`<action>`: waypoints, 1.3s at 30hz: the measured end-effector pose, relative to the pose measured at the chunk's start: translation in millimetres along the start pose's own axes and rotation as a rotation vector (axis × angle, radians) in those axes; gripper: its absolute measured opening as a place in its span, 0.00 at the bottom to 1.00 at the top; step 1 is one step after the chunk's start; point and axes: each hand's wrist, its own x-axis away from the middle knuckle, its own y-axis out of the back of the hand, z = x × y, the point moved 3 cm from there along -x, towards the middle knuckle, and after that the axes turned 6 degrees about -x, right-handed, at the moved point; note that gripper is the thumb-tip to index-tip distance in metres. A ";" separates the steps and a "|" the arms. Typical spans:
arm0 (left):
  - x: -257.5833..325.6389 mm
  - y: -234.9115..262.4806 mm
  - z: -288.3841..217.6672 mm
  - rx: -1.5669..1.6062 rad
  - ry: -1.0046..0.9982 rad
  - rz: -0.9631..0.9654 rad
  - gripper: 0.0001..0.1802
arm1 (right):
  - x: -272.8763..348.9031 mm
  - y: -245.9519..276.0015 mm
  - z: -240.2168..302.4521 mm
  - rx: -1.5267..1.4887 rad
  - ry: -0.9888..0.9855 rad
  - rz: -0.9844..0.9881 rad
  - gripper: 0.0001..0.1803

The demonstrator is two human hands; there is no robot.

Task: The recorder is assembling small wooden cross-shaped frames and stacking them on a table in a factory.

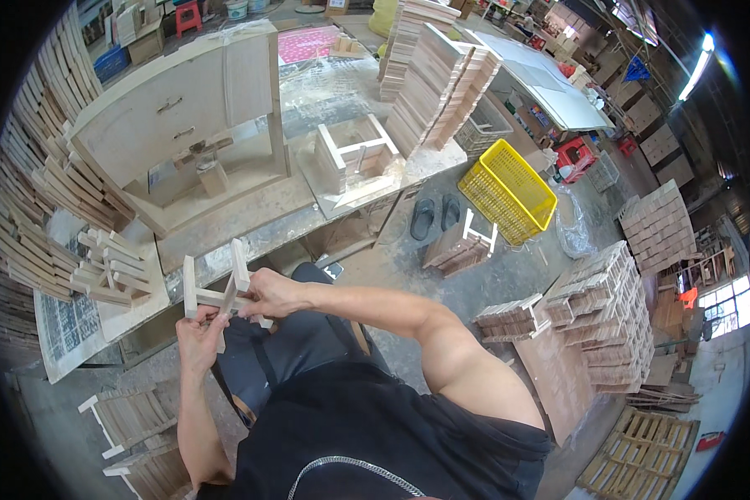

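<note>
A small H-shaped wooden frame (238,265) is held up over my lap, close to the front edge of the workbench. It has two upright bars joined by a crossbar. My left hand (198,343) pinches it from below, near the foot of the bars. From the right side, my right hand (275,293) grips the other upright with curled fingers. Part of the frame's lower end is hidden behind my fingers. Just left of it, short wooden pieces (115,271) lie in a loose pile on the bench.
The workbench (304,222) carries a tall wooden panel fixture (171,112), a square wooden frame (333,167) and tall wood stacks (429,100). Curved slats stand at left. On the floor are a yellow crate (517,185), slippers (423,218), a frame bundle (460,248) and wood stacks (604,312).
</note>
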 end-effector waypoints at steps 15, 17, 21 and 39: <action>-1.4 36.9 -58.3 -0.315 -0.235 -0.290 0.19 | -68.4 41.6 37.8 -0.329 -0.301 0.173 0.22; -15.6 43.2 -60.0 -0.321 -0.247 -0.400 0.17 | -79.5 47.2 44.3 -0.375 -0.321 0.141 0.24; -59.7 46.7 -54.3 -0.322 -0.179 -0.463 0.15 | -74.8 60.5 37.2 -0.232 -0.078 0.063 0.24; -234.1 35.3 -50.4 -0.395 -0.183 -0.426 0.16 | -163.9 159.2 5.7 0.654 0.054 -0.495 0.15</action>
